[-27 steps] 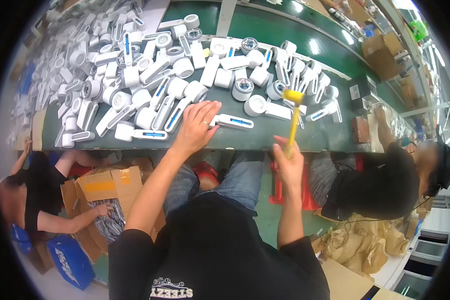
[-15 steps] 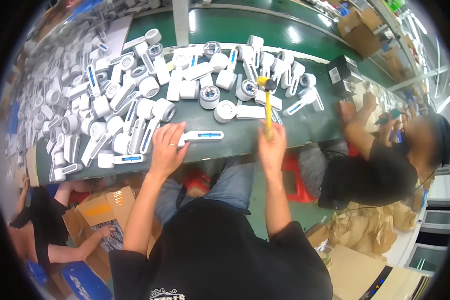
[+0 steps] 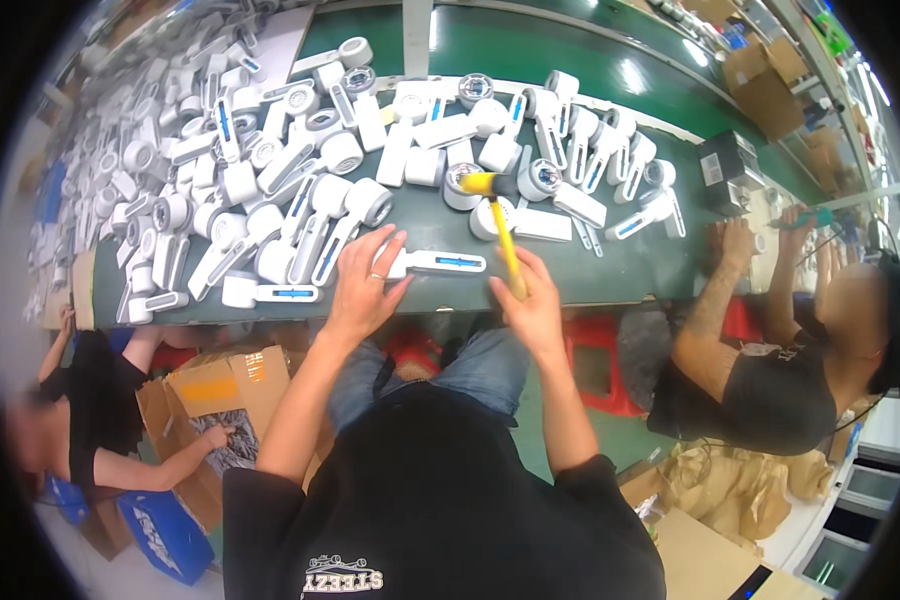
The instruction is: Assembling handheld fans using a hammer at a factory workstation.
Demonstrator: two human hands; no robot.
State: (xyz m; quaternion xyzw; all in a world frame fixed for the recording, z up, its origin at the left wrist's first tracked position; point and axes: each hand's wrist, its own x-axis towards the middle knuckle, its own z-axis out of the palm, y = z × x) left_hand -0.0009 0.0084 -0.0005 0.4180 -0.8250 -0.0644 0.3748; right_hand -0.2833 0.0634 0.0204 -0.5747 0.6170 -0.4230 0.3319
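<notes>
My left hand [image 3: 368, 285] rests over the round end of a white plastic handheld part [image 3: 448, 261]. Its handle points right, and a narrow blue strip shows in a slot along it. The fingers curl over the head and hide most of it. In my right hand [image 3: 532, 312] is a small hammer [image 3: 503, 225] with a yellow shaft and a yellow-and-black head. The fist closes round the shaft's lower end, and the hammer head is raised over other white parts beyond the held one. A round-headed white part [image 3: 542, 224] lies just behind the hammer.
Similar white parts [image 3: 240, 185] are heaped across the left of the green table [image 3: 625, 270]. At the right sits a co-worker [image 3: 770, 370] with hands on a bench; another person [image 3: 100, 430] reaches into a cardboard box [image 3: 220, 385] at lower left. A red stool [image 3: 602, 375] stands below the table.
My right hand and the hammer have moved left, toward the held part, and the hammer's head has tipped leftward. My left hand stays on the white part. The whole view has shifted a little.
</notes>
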